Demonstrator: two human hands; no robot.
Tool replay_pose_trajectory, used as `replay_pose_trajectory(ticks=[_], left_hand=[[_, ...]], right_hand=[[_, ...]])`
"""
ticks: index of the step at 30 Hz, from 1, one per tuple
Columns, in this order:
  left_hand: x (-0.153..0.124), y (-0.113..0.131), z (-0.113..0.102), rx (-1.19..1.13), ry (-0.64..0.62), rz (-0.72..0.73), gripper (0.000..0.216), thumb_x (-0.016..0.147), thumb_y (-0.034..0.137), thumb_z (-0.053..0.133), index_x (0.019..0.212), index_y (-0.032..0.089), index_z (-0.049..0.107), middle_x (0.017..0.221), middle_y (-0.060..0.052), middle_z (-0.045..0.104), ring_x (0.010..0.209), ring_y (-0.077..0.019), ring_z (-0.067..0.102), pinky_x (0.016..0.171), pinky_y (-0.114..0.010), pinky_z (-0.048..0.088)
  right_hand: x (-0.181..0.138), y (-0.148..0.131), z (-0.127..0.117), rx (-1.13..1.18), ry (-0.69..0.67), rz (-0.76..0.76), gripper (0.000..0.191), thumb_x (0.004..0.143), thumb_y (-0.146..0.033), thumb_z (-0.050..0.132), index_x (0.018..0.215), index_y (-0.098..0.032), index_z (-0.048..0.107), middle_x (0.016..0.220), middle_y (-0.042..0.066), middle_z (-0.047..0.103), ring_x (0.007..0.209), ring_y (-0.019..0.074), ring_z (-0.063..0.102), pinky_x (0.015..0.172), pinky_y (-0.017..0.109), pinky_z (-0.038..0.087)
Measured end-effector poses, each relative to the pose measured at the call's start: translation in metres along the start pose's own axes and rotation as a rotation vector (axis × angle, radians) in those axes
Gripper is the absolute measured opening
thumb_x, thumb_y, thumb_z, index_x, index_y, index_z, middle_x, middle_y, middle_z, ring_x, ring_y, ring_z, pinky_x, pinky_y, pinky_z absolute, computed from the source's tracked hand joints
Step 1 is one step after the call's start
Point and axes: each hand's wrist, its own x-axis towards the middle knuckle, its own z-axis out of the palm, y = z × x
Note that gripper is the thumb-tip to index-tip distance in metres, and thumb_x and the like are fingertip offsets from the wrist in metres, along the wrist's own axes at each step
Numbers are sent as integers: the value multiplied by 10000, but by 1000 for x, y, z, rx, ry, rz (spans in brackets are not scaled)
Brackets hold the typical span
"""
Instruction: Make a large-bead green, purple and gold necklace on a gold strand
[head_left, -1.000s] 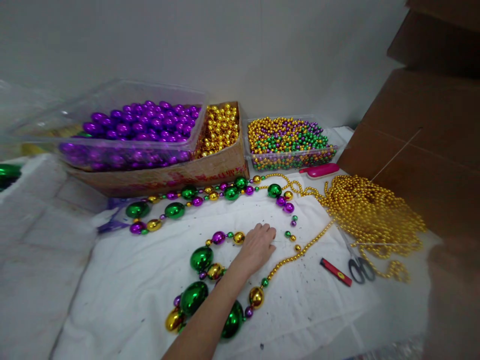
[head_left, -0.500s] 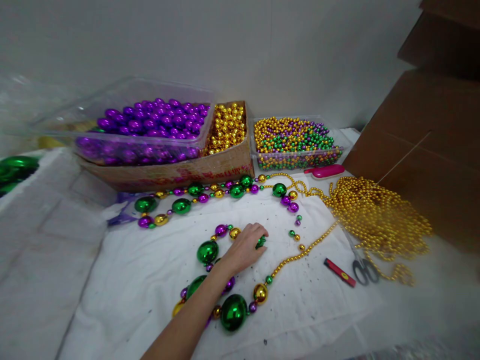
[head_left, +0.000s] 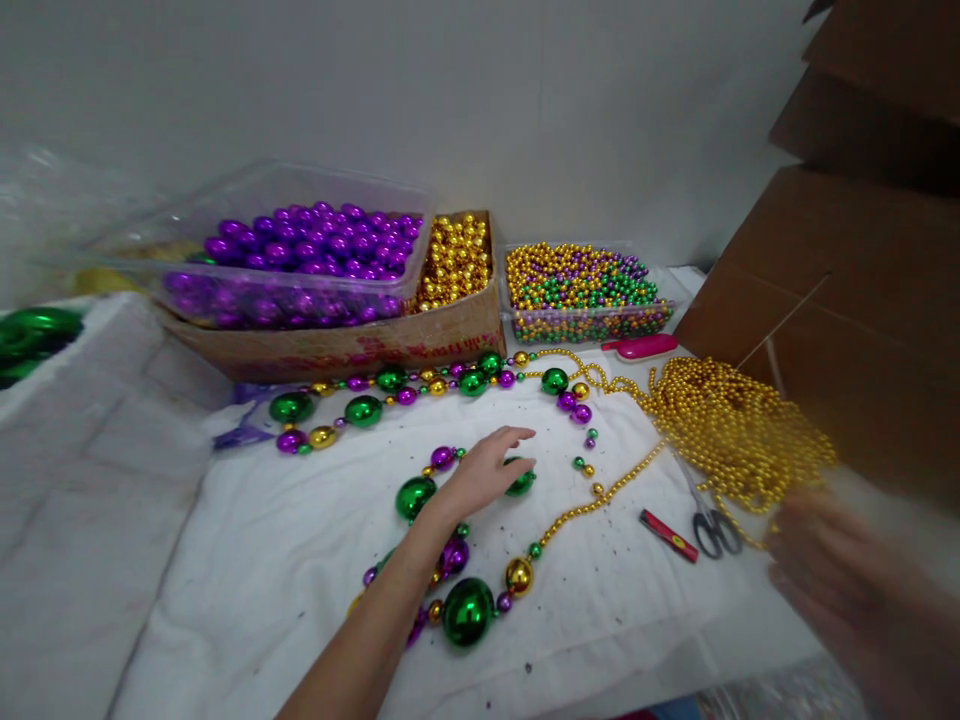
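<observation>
My left hand (head_left: 491, 467) hovers over or rests on the near bead string, its fingers spread apart beside a large green bead (head_left: 519, 480). That string carries green, purple and gold balls, with a big green ball (head_left: 468, 612) at the near end and a gold bead chain (head_left: 600, 513) running off to the right. My forearm hides part of it. Smeared by motion, my right hand (head_left: 832, 560) is at the right, near the scissors (head_left: 716, 534) and the heap of gold bead chain (head_left: 739, 425). Its fingers do not show clearly.
Farther back lies another bead string (head_left: 364, 411). Behind it stand a clear bin of purple balls (head_left: 300, 245), a cardboard box with gold beads (head_left: 454, 262) and a tub of small mixed beads (head_left: 585, 290). A pink tool (head_left: 646, 347), red cutter (head_left: 669, 536) and large carton (head_left: 840, 330) are to the right.
My right hand has come into view from the right. My left fingers have spread and lifted slightly, showing more of the green bead beneath.
</observation>
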Motion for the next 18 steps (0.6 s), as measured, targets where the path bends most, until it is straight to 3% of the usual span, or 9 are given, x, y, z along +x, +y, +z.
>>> replay_pose_trajectory(ticks=[2, 4, 7, 11, 18], left_hand=[[11, 2, 1, -30, 35, -55, 330, 829, 289, 488, 1133, 192, 572, 1174, -81, 610, 988, -208, 592, 838, -328, 467], [24, 4, 8, -22, 32, -69, 288, 806, 245, 493, 1059, 174, 609, 1100, -78, 646, 915, -197, 611, 791, -311, 477], [45, 8, 26, -1, -17, -40, 219, 778, 216, 511, 934, 179, 660, 954, -46, 691, 842, -184, 620, 744, -283, 473], [69, 19, 52, 40, -49, -30, 168, 748, 157, 514, 782, 181, 677, 775, -16, 690, 734, -168, 611, 678, -256, 449], [84, 29, 79, 169, 61, -84, 164, 773, 127, 485, 752, 180, 639, 807, -36, 653, 779, -177, 580, 712, -275, 411]], right_hand=[[-5, 8, 14, 0, -111, 263, 304, 689, -314, 734, 971, -211, 684, 535, -21, 416, 415, 79, 350, 330, 186, 267], [-3, 23, 24, 21, -150, 407, 396, 714, -328, 725, 1079, -205, 635, 564, -27, 451, 423, 60, 334, 355, 164, 280], [4, 53, 28, 120, -131, 432, 394, 715, -326, 739, 1065, -206, 605, 652, -9, 567, 392, 20, 257, 347, 139, 257], [10, 85, 16, 234, -102, 460, 248, 695, -329, 758, 795, -181, 585, 664, 8, 625, 354, 6, 232, 315, 132, 233], [15, 105, 3, 295, -60, 512, 251, 700, -341, 760, 835, -179, 625, 570, -28, 577, 347, 1, 263, 320, 115, 232]])
